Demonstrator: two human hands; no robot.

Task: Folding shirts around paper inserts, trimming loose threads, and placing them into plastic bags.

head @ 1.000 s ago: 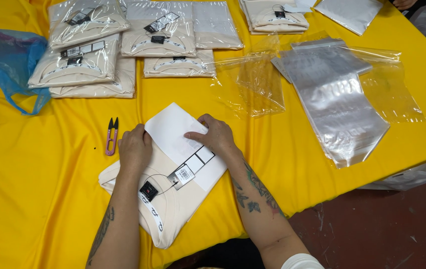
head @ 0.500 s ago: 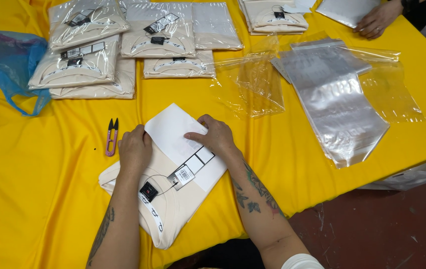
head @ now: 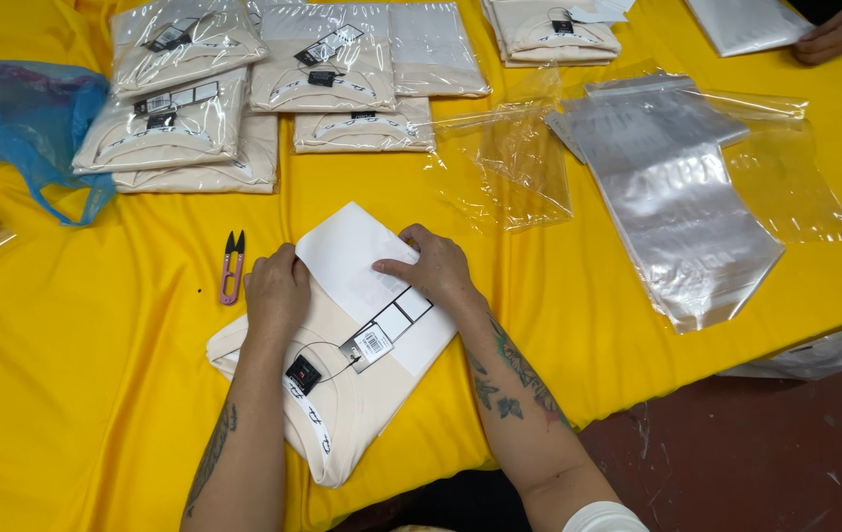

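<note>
A yellow cloth point(head: 96, 394) covers the table; near its front edge lies a folded cream garment point(head: 342, 414) with a white sheet point(head: 357, 256) on top. The left hand point(head: 276, 291) rests flat on the garment, fingers together; the right hand point(head: 433, 268) presses on the sheet with fingers a little spread. Purple snips point(head: 233, 266) lie just beside the left hand; bagged garments point(head: 184, 118) are stacked further back.

Single view, worn on the head, looking steeply down and forward over the yellow-covered table point(head: 96, 394). Close in: forearms entering from 6 o'clock, left hand point(head: 278, 291) and right hand point(head: 436, 271) near centre. Far table edge cut off at 12 o'clock; floor visible toward 4 o'clock.
</note>
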